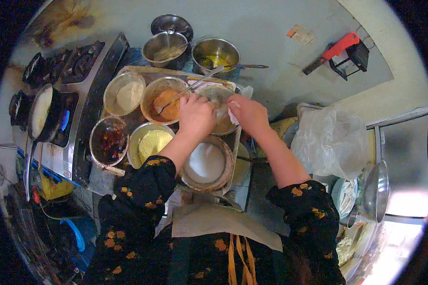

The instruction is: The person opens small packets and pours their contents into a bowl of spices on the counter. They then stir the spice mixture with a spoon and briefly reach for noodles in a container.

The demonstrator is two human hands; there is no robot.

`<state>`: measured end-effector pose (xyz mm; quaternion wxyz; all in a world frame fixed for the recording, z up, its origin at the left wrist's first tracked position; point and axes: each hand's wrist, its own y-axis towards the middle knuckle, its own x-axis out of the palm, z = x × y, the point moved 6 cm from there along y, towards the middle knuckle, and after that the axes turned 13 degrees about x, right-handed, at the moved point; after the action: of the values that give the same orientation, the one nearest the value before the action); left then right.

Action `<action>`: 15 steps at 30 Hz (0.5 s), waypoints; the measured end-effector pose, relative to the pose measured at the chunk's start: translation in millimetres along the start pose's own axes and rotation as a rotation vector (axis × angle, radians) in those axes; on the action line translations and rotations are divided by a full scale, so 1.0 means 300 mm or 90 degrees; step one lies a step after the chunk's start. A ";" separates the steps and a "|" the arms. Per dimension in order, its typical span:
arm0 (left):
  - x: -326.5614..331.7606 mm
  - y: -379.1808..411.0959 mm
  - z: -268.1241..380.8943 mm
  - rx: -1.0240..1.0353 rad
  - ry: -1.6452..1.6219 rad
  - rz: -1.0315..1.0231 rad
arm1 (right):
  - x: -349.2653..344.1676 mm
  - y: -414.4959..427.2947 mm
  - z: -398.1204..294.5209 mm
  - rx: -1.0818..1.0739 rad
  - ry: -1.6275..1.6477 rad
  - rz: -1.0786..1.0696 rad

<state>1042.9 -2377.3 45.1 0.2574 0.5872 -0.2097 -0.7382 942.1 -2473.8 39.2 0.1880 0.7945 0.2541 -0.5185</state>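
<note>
My left hand point(198, 115) is over the right rim of a steel bowl of orange-brown powder point(169, 103), in which a long-handled spoon point(185, 89) leans. Its fingertips are partly hidden, so whether it holds anything does not show. My right hand point(249, 114) pinches a small white and pink packet or cloth point(234, 113) over a steel bowl point(223, 124) with contents I cannot make out. Nearer my forearms stand a bowl of pale yellow flour point(155, 142) and a bowl of white granules point(205, 160). Further left are a bowl of beige powder point(128, 94) and one of dark red pieces point(110, 139).
A pan point(42, 112) with pale contents sits at the left stove point(69, 142), where a blue flame burns. Behind the tray stand a lidded-type steel pot point(164, 50) and a pot of yellow oil point(215, 53). A clear plastic bag point(330, 142) hangs at the right.
</note>
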 end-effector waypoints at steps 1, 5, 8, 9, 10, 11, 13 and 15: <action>0.009 0.000 -0.003 -0.011 -0.007 -0.023 | 0.005 -0.020 -0.016 -0.023 0.006 0.010; 0.031 0.017 0.000 -0.123 -0.145 -0.106 | 0.019 -0.022 -0.015 -0.052 0.011 0.051; -0.025 0.032 -0.032 -0.137 0.009 0.009 | 0.027 0.000 0.016 0.061 -0.054 0.028; -0.009 0.025 -0.008 -0.113 -0.018 0.004 | 0.037 -0.002 0.004 0.066 -0.050 0.016; 0.005 0.014 0.029 -0.091 -0.043 0.001 | 0.051 -0.002 -0.020 0.066 -0.047 0.005; 0.011 0.011 0.051 -0.069 -0.067 -0.001 | 0.052 -0.004 -0.041 0.066 -0.043 -0.006; -0.010 0.010 -0.003 -0.159 -0.107 0.024 | 0.023 -0.010 -0.034 0.108 0.069 -0.009; -0.011 -0.002 -0.044 -0.261 -0.185 0.044 | 0.026 -0.007 -0.001 0.174 0.158 -0.034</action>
<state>1056.2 -2374.7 44.3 0.3635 0.4032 -0.1105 -0.8325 943.7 -2470.3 32.1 0.0319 0.8635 0.2234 -0.4510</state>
